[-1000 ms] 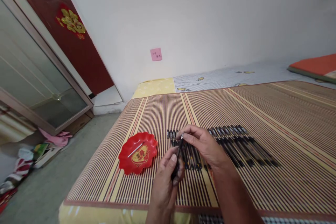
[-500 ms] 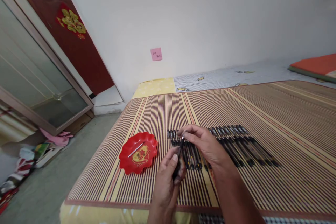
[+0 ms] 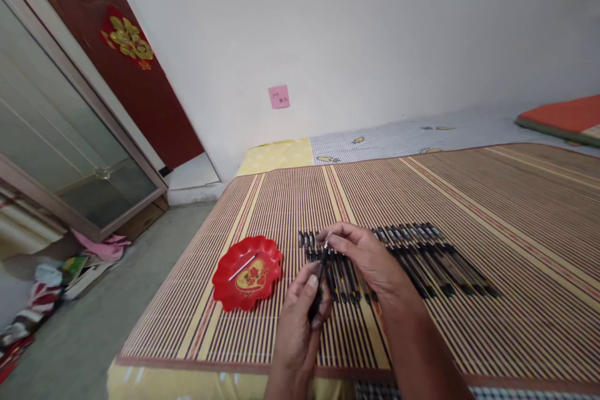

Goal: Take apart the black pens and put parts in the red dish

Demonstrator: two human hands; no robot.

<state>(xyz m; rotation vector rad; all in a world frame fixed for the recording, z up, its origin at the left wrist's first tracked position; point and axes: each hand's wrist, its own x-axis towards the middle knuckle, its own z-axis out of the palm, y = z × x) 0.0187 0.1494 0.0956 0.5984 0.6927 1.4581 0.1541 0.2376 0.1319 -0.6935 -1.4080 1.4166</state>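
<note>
My left hand (image 3: 304,300) is closed round the barrel of a black pen (image 3: 322,269), which tilts up with its metal tip at the top. The fingers of my right hand (image 3: 359,250) pinch together at that tip. Beneath and beyond both hands, a row of several black pens (image 3: 424,272) lies on the striped mat, with a row of pen caps (image 3: 410,232) along their far ends. My right hand hides the middle of both rows. Left of my hands stands a red scalloped plate (image 3: 220,281) with a thin white pen refill (image 3: 242,267) in it.
The striped bamboo mat (image 3: 281,200) covers the bed, its front edge close to me. A pink note (image 3: 279,97) is stuck to the wall. An orange folded item (image 3: 562,116) lies at the far right. Clothes (image 3: 44,297) lie on the floor at left.
</note>
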